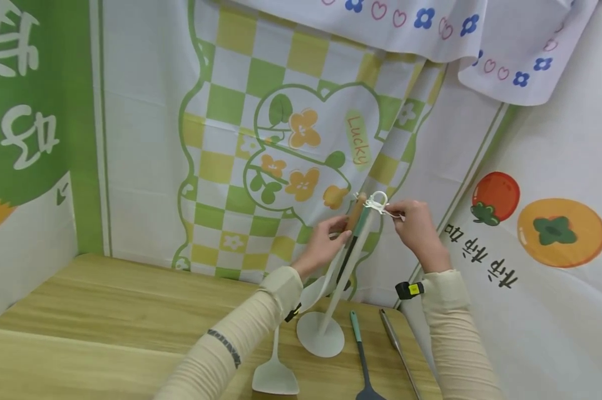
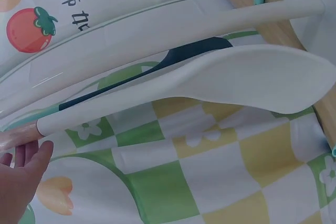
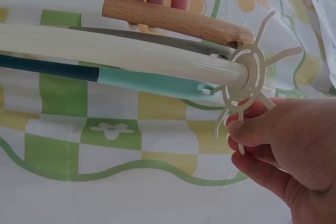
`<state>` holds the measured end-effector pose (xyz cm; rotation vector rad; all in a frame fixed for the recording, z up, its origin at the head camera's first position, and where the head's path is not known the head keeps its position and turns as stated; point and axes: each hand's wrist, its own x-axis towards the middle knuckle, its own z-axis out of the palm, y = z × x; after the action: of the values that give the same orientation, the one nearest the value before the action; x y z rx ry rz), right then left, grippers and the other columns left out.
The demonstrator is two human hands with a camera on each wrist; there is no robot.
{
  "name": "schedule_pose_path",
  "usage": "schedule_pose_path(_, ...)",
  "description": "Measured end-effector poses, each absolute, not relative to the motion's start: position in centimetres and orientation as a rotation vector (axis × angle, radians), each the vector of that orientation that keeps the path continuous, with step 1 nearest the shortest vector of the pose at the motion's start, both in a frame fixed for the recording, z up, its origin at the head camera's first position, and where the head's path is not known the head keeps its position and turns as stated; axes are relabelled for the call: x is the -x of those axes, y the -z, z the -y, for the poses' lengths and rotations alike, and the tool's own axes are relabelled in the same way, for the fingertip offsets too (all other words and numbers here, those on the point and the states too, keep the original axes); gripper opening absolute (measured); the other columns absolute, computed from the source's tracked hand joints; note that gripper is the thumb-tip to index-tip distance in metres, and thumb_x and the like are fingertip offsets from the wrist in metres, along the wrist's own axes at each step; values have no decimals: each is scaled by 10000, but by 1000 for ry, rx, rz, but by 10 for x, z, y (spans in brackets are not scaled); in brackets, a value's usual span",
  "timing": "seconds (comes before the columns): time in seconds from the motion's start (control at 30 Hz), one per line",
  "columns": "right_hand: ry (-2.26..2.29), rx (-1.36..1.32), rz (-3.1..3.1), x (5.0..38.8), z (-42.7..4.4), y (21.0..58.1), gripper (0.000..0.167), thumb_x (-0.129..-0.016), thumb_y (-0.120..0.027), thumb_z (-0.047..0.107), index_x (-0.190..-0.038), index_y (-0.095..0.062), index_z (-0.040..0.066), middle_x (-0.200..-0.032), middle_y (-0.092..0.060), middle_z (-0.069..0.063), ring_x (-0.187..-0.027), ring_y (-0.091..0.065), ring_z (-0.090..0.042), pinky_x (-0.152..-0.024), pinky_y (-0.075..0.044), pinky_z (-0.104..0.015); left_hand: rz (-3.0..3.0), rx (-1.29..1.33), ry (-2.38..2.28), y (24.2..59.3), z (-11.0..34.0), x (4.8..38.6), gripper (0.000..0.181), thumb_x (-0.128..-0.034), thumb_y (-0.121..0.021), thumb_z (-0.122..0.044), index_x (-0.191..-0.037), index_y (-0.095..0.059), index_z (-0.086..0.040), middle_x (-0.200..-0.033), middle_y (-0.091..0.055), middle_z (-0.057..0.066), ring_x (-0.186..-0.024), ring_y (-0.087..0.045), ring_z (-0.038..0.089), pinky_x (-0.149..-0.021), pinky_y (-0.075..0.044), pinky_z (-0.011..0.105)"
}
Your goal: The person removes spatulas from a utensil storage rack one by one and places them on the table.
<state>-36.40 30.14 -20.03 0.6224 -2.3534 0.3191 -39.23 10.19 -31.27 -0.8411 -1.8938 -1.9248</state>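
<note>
A white utensil rack point(image 1: 341, 278) stands on a round base, with a ring of hooks point(image 3: 244, 77) at its top. My left hand point(image 1: 324, 244) holds the wooden handle point(image 3: 173, 22) of a white spoon point(image 2: 252, 74), whose handle end is at one hook. My right hand point(image 1: 417, 230) pinches another hook of the ring between thumb and fingers. A dark-bladed utensil with a teal handle point(image 3: 157, 83) hangs from the rack on the other side of the pole. Behind the pole a grey handle point(image 3: 173, 43) shows; the rest of that utensil is hidden.
On the wooden table point(image 1: 130, 316), a white spatula point(image 1: 275, 375) lies left of the base. A dark spatula with a teal handle point(image 1: 362, 344) and a metal-handled utensil point(image 1: 398, 344) lie to the right. A checkered cloth point(image 1: 225, 161) hangs behind the rack.
</note>
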Motion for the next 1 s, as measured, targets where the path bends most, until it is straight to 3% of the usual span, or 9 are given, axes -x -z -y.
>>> schedule_pose_path(0.47, -329, -614, 2366, 363, -302, 202, 227, -880, -608, -181, -1014, -766, -87, -973, -743, -266, -914, -711, -416, -834, -601, -532, 1975, 850, 1877, 309, -106, 390, 336, -1023, -610, -97, -1342, -612, 8, -1245, -680, 174, -1176, -651, 304, -986, -560, 371)
schedule_pose_path(0.73, -330, -627, 2353, 364, -301, 202, 239, -870, -607, -192, -1007, -770, -82, -961, -748, -259, -899, -717, -410, -824, -604, -530, 1906, 825, 1917, 308, -107, 392, 297, -993, -646, -51, -1274, -657, 45, -1158, -720, 203, -1065, -704, 316, -828, -610, 319)
schedule_pose_path(1.0, -332, -633, 2336, 364, -303, 203, 232, -878, -606, -191, -1001, -771, -86, -956, -747, -262, -887, -715, -411, -817, -604, -525, 1892, 842, 1909, 308, -103, 390, 346, -988, -654, -52, -1322, -643, 38, -1161, -727, 220, -1050, -719, 336, -751, -631, 306)
